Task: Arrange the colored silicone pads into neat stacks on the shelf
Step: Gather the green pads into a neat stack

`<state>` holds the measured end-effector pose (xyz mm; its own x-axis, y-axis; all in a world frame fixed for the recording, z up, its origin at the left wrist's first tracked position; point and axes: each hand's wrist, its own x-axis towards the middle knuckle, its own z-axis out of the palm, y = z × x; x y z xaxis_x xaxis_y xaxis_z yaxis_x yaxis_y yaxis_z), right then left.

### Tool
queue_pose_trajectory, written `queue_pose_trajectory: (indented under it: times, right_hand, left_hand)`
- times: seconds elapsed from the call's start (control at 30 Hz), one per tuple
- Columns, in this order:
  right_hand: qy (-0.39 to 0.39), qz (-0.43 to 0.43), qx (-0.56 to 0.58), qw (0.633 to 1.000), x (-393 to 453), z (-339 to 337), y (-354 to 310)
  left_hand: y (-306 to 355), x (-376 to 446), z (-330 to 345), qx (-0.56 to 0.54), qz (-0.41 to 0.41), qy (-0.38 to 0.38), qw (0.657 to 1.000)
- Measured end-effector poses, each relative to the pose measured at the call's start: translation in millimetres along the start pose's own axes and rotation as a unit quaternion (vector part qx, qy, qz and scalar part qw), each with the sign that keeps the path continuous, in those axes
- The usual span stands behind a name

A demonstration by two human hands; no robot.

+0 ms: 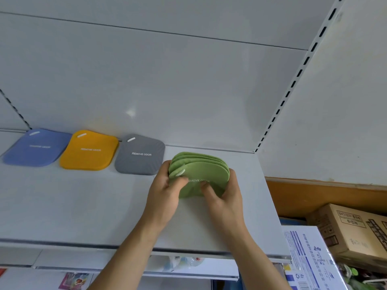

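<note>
Left hand (165,189) and right hand (222,195) gripping green pads (201,170) — fanned, upright on shelf (83,206), right of grey pad (140,154)

Bright even light, soft glare, edges bowed

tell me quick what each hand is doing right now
Left hand: gripping the left side of the green pads.
Right hand: gripping the right side of the same pads.
</note>
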<state>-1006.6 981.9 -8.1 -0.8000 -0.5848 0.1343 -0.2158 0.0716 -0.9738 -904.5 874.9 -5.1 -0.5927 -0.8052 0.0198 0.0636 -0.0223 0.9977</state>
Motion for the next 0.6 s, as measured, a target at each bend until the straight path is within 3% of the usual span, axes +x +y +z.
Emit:
queue_pose_trajectory:
  times: [0.6]
  right_hand:
    - [0.037,0.039,0.001,0.999,-1.0,2.9,-0.1]
  left_hand:
    - [-4.6,-9.0,5.0,0.038,-0.004,0.019,0.999]
